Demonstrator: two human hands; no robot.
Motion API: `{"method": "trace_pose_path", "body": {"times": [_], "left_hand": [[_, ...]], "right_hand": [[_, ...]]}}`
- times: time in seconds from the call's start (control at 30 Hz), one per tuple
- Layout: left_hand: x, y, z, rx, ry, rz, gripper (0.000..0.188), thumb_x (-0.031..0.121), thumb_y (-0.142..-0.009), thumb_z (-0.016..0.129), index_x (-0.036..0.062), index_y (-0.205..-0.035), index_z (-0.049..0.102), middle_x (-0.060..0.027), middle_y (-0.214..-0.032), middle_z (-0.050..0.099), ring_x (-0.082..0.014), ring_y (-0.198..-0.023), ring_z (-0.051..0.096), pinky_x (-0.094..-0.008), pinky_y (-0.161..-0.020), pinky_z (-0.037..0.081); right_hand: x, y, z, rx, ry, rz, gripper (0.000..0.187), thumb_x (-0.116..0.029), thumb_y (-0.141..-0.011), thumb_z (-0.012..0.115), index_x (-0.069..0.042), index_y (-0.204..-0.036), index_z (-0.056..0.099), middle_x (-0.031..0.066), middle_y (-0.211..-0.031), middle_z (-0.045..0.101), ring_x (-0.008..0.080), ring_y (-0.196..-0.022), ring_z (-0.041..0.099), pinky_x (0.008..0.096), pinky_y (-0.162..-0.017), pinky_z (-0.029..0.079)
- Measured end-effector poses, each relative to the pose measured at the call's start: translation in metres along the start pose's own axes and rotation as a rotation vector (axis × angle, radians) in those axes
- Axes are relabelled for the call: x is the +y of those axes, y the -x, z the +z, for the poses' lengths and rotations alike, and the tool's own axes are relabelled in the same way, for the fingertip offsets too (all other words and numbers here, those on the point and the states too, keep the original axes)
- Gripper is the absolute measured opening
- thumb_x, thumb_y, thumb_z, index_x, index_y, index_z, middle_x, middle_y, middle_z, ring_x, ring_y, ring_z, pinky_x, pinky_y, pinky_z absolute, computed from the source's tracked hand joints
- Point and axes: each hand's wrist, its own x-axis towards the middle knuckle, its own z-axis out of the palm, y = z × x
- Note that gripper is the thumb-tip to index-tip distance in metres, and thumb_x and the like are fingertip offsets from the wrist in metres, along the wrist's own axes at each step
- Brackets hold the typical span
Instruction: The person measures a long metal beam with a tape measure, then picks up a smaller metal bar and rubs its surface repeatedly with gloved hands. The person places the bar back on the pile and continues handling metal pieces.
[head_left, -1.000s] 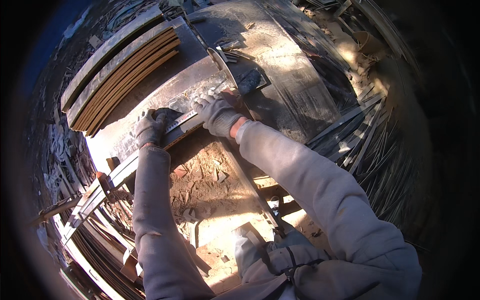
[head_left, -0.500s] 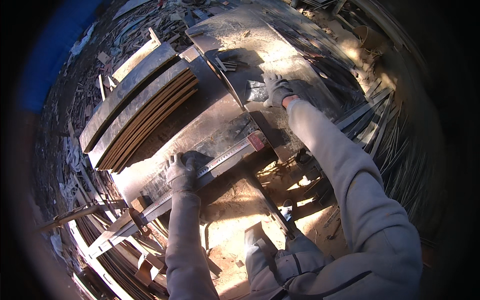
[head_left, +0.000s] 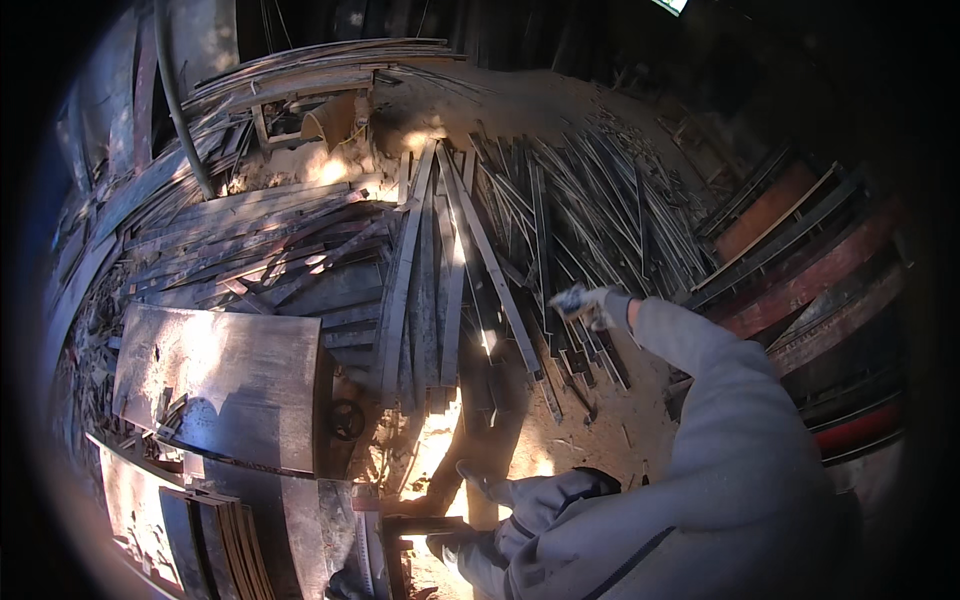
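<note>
My right hand (head_left: pixel 597 307), in a light grey work glove, reaches out over the floor on the right, above the near ends of a heap of long thin strips (head_left: pixel 600 220). Its fingers look closed around a small bluish-white piece (head_left: pixel 568 300), too blurred to name. My left hand is out of the picture. At the lower left lies the saw table (head_left: pixel 225 385), a broad worn metal top. A measuring scale (head_left: pixel 364 550) with a red end runs along its near side. Curved boards (head_left: pixel 215 540) stand stacked at the table's lower edge.
Long flat boards (head_left: pixel 425 270) lean and lie across the middle, beyond the table. A black handwheel (head_left: pixel 345 420) sits by the table's side. Stacked planks, some red (head_left: pixel 800 285), line the right. A tan bucket (head_left: pixel 330 122) lies among timber at the back.
I have turned to the right, so the table has shifted to the lower left. My right hand has left the tabletop for the strip heap. My left hand has gone out of view.
</note>
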Motion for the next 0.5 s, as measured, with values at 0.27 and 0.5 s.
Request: {"method": "trace_pose_path", "body": {"times": [0.27,0.5], "left_hand": [[0.007,0.106,0.055,0.118,0.424,-0.182,0.062,0.052,-0.104,0.056,0.0158,-0.155,0.050,-0.0213,-0.159,0.050,-0.0426,-0.145,0.048,-0.0535,-0.120,0.039],[0.015,0.139,-0.011,-0.302,0.276,-0.076,0.084,0.061,-0.104,0.056,0.0186,-0.170,0.026,-0.0297,-0.137,0.066,-0.0458,-0.129,0.063,-0.0508,-0.110,0.049]], "right_hand": [[-0.051,-0.112,-0.010,-0.070,0.058,-0.377,0.054,-0.049,-0.108,0.062,-0.002,-0.134,0.062,0.0157,-0.124,0.074,0.0260,-0.107,0.074,0.0433,-0.090,0.064],[0.188,-0.097,0.410,-0.686,0.942,-0.846,0.057,-0.052,-0.106,0.062,-0.002,-0.136,0.069,0.0118,-0.116,0.076,0.0226,-0.094,0.071,0.0362,-0.082,0.055]]}}
